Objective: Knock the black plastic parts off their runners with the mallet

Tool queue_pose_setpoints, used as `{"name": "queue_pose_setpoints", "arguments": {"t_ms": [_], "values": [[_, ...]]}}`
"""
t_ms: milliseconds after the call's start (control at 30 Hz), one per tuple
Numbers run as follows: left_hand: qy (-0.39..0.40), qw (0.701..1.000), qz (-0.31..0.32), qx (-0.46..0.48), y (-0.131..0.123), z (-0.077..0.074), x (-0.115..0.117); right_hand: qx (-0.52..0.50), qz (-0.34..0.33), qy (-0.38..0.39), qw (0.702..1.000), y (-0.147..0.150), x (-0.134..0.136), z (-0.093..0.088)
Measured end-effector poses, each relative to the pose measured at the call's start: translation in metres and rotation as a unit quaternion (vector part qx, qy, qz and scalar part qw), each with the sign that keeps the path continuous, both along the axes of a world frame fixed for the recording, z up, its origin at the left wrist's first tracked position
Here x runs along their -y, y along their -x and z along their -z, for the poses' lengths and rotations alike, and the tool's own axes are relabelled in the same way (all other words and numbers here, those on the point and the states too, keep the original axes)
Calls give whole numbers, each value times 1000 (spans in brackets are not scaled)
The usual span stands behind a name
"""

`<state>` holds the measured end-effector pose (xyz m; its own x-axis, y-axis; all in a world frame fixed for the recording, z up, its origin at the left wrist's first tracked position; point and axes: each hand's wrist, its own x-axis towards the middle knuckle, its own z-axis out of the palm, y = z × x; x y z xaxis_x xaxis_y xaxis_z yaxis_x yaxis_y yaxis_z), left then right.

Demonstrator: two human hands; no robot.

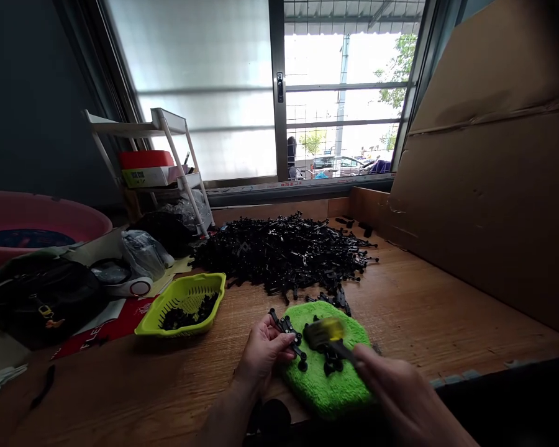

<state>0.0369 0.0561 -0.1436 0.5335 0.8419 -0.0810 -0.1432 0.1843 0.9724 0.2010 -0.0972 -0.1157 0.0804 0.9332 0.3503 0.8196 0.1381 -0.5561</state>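
The left hand (pixel 263 351) pinches a black knobbly plastic strip (pixel 289 329) between thumb and fingers, its far end lying on the fluffy green microfibre cloth (pixel 326 385) just past the fingertips. The right hand (pixel 395 388), fingers curled round a dark handle, holds a blurred yellow-headed tool (pixel 326 331) beside it. Pressing the strip flat into the soft pile would likely steady it. A heap of glossy black plastic pieces (pixel 279 248) lies well beyond.

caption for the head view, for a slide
Left hand holds a black plastic part at a green cloth, right hand a blurred yellow-headed tool; black parts piled behind.
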Motion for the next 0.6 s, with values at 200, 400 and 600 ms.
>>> {"name": "queue_pose_setpoints", "arguments": {"t_ms": [200, 400, 600], "values": [[24, 1000, -11, -5, 0, 2, -3, 12, -31, 60, 998, -1, -4, -3], [31, 999, -17, -21, -1, 6, -7, 69, -18, 112, 991, 2, -7, -11], [28, 999, -2, -32, 1, 5, -8, 47, -6, 107, 993, 6, -10, 2]]}}
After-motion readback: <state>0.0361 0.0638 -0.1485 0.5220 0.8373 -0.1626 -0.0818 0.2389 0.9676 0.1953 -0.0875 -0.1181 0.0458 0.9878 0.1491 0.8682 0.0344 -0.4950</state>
